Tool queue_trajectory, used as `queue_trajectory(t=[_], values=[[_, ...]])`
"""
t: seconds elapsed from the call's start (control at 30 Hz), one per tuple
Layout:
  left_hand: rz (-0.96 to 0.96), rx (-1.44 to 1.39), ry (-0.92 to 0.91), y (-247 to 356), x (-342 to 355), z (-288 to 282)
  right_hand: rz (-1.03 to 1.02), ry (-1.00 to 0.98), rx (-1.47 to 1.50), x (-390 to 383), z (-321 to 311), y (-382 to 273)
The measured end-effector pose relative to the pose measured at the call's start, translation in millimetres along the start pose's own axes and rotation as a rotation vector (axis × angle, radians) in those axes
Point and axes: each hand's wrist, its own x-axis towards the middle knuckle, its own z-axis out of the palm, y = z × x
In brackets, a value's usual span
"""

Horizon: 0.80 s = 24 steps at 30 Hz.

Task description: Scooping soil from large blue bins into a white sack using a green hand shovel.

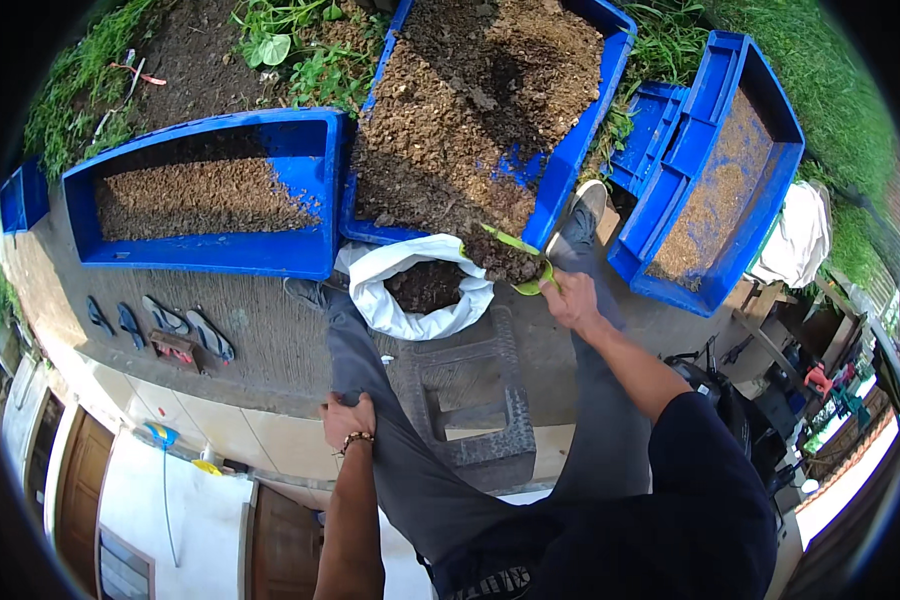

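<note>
My right hand [570, 300] is closed round the handle end of a lime-green hand scoop [532, 286]. Dark, crumbly soil [505, 262] fills the scoop, which is beside the right rim of an open white sack [373, 300]. More dark soil [425, 287] lies inside the sack, whose rim is rolled outward. Just beyond stands a big blue tray [560, 200] holding brown, grainy material [440, 120], darker in places. My left hand [348, 420] rests on my left leg near the knee, its fingers bent; whether anything is in them is hidden.
A blue tray [210, 252] with brown grains stands at left, another blue tray [690, 170] at right. Between my legs is a grey stool [485, 452]. Sandals [210, 335] lie on the concrete at left. A white bag [798, 235] and a parked motorcycle [720, 390] are at right.
</note>
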Motion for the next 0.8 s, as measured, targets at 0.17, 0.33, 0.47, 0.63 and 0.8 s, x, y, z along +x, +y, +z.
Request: queue_trajectory(t=[0.17, 0.33, 0.47, 0.63, 0.8], values=[[0.008, -0.024, 0.03, -17.4, 5.8, 6.0, 0.037, -0.356, -0.249, -28.3, 46.0, -56.3], [0.046, -0.042, -0.03, -17.0, -1.7, 11.4, 0.221, -0.682, -0.416, -21.7, 94.2, -118.0], [0.131, -0.047, -0.025, -25.7, -3.4, 46.8, 0.324, -0.797, -0.432, 0.8, 116.7, -152.5], [0.386, -0.266, -0.114, -1.9, 26.9, 85.9, 0.448, -1.035, -0.509, 20.4, 98.3, -182.8], [0.352, -0.981, -0.24, 83.1, 85.2, 84.4, 0.451, -0.897, -0.407, -7.3, 58.7, -147.5]])
